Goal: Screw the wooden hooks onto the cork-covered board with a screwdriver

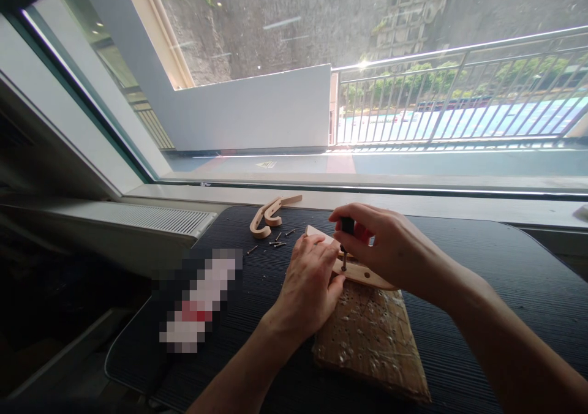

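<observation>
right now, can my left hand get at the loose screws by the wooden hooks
Probably yes: the loose screws lie near the left hand on the black tabletop, nothing visible between, though it would likely have to leave the drilled wooden piece.

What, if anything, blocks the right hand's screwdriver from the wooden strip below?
Nothing visible: the screwdriver points down from the right hand toward the wooden strip. The left hand lies beside that path, not across it; the tip's exact contact is unclear.

A dark-topped screwdriver (348, 225) stands nearly upright, its shaft pointing down at a pale wooden piece (356, 272). The piece, partly hidden, lies on a pitted brown block (367, 334).
</observation>
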The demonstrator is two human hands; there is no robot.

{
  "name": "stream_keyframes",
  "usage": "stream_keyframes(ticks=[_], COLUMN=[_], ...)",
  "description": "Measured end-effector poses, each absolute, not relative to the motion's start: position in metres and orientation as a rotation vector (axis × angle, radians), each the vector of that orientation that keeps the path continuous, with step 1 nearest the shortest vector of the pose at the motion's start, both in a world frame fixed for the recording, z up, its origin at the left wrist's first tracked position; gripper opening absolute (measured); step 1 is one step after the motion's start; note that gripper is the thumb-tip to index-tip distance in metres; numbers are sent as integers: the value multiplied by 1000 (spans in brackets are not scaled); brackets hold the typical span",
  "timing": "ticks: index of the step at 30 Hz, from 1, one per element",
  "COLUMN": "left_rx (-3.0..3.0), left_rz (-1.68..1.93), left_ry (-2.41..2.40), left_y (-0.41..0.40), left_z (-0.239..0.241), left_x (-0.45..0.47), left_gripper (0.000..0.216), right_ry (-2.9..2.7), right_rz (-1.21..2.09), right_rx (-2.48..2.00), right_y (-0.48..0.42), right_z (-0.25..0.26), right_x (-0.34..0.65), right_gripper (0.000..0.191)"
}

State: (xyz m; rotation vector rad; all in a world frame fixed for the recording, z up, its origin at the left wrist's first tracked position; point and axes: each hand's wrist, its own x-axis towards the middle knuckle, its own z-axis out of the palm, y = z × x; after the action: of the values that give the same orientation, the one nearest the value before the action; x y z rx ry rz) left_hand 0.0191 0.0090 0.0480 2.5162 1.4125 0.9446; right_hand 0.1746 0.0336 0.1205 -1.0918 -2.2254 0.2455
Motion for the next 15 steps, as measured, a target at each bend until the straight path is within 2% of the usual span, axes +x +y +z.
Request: stream_keyframes(ticks=[8,15], left_rx=[2530,2531], left_rz=[955,984], left_ry=[1399,1406], left_y=[10,10], left_z=[46,45], left_x=[18,19], left_gripper=[47,40], right_ry=[-2292,-2278], right_rz=[275,270], right_rx=[-1034,-1021], right_y=[30,32], right_z=[122,122], right_x=[176,178], right_gripper=[21,19])
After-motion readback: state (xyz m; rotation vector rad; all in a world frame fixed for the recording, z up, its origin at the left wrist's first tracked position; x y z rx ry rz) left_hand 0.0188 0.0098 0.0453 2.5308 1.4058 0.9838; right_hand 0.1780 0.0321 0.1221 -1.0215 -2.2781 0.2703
